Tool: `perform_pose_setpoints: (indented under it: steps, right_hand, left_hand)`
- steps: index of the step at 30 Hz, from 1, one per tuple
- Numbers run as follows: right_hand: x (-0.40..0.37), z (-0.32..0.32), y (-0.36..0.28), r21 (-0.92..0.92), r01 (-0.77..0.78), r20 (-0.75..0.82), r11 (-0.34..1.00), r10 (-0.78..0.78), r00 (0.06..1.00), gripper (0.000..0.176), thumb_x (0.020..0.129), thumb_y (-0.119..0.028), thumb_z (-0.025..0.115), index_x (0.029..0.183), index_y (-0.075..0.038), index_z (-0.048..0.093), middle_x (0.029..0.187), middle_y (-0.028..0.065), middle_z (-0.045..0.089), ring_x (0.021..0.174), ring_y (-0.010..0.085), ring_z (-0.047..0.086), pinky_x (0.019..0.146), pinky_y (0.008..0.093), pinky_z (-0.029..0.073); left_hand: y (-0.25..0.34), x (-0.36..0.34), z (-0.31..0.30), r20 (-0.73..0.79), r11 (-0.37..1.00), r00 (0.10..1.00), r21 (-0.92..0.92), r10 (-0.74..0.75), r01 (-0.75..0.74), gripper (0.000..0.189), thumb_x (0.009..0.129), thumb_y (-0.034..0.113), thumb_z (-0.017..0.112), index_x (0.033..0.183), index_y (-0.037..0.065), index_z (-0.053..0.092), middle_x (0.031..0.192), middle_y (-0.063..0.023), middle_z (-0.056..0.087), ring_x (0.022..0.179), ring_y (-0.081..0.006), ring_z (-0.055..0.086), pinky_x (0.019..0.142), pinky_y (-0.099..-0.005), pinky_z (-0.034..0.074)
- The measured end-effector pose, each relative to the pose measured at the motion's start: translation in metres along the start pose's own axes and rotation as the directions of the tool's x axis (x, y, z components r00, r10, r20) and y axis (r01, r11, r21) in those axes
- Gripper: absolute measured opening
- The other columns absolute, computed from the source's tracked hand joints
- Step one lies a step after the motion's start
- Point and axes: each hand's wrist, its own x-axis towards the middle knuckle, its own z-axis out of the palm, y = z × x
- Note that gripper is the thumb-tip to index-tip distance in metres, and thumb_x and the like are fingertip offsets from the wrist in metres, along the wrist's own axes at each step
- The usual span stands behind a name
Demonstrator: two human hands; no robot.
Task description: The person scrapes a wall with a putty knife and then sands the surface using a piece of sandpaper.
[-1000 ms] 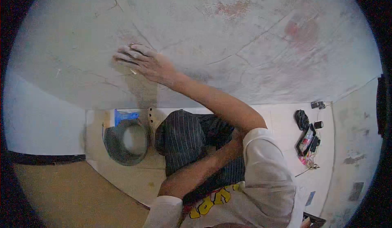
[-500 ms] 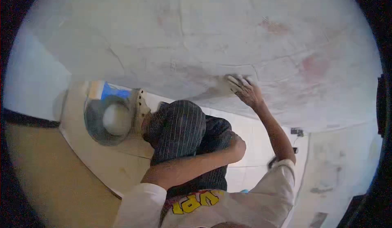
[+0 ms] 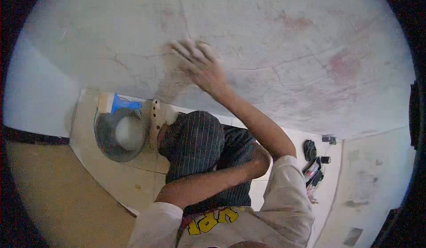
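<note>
My right hand (image 3: 199, 66) presses against the pale, cracked wall (image 3: 248, 26), its fingers stretched and dusted white. A small yellowish edge shows at the fingertips, as of some thin thing pressed under them, too blurred to make out. Across my lap lies my left arm, its bent wrist (image 3: 259, 161) by my knee in dark striped trousers (image 3: 195, 141); the fingers of that hand are hidden. On the wall, reddish patches (image 3: 344, 66), grey smears and thin crack lines show.
A grey round tub (image 3: 104, 137) with whitish contents stands on the tiled floor at left, by my light perforated shoe (image 3: 154, 119). A blue item (image 3: 126, 104) lies behind it. Dark tools and cables (image 3: 313, 172) lie at right, near a side wall (image 3: 368, 181).
My right hand has swept left and up across the wall, and that arm now reaches further over my knees. The left arm stays across my lap. More of the tools at right shows.
</note>
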Motion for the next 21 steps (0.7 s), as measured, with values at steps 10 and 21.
perform_pose_setpoints:
  steps: [10, 21]
  right_hand:
    - [-0.002, -0.006, 0.012, -0.045, 0.134, 0.103, 0.99, -0.129, 0.986, 0.08, 0.082, -0.044, 0.049, 0.151, -0.017, 0.018, 0.158, -0.0039, 0.012, 0.142, 0.0147, 0.017, 0.119, 0.0328, 0.013]
    - [-0.215, 0.006, 0.106, 0.058, 0.174, 0.341, 0.983, -0.183, 0.922, 0.071, 0.086, -0.032, 0.056, 0.149, -0.026, 0.025, 0.155, -0.0082, 0.023, 0.136, 0.0158, 0.031, 0.105, 0.0353, 0.031]
  left_hand:
    - [-0.006, 0.026, 0.078, -0.622, 0.895, 0.744, -0.152, 0.243, -0.419, 0.043, 0.089, 0.016, 0.05, 0.129, -0.001, 0.052, 0.122, -0.023, 0.057, 0.111, -0.0419, 0.054, 0.086, -0.0723, 0.037]
    - [-0.061, 0.001, 0.045, -0.38, 0.798, 0.852, -0.348, 0.36, -0.492, 0.04, 0.089, 0.022, 0.049, 0.125, 0.007, 0.056, 0.114, -0.0203, 0.063, 0.106, -0.04, 0.057, 0.089, -0.072, 0.035]
